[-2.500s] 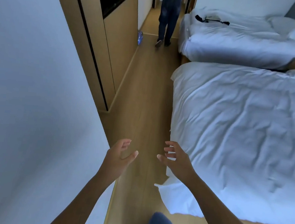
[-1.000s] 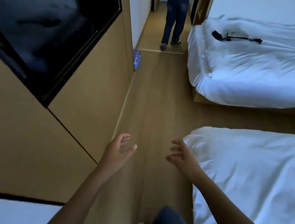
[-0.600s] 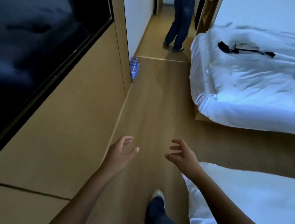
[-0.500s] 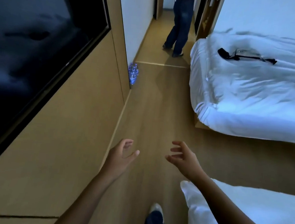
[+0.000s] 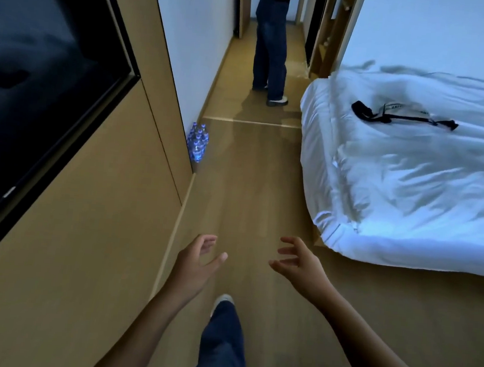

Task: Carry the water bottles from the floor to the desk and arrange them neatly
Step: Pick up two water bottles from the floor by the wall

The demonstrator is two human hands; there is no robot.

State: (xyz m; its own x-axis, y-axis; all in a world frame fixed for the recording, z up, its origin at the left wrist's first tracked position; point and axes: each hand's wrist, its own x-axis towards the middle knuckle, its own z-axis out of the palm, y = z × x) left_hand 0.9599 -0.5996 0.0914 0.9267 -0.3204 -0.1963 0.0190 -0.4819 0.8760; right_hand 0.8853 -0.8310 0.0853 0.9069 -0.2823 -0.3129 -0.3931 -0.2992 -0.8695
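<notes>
A cluster of several clear water bottles with blue caps (image 5: 197, 143) stands on the wooden floor against the left wall, just past the corner of the wooden panel. My left hand (image 5: 195, 264) and my right hand (image 5: 298, 261) are held out in front of me over the floor, fingers relaxed and spread, both holding nothing. The bottles are well ahead of both hands, to the upper left. No desk is in view.
A wooden wall panel (image 5: 90, 228) with a black TV screen (image 5: 39, 77) runs along the left. A white bed (image 5: 410, 183) with a black strap on it fills the right. A person in jeans (image 5: 269, 54) stands in the hallway ahead. My leg (image 5: 221, 342) steps forward.
I have walked forward along the aisle past the near bed. The bottles and the far bed are closer and larger. Both hands stay out in front, holding nothing.
</notes>
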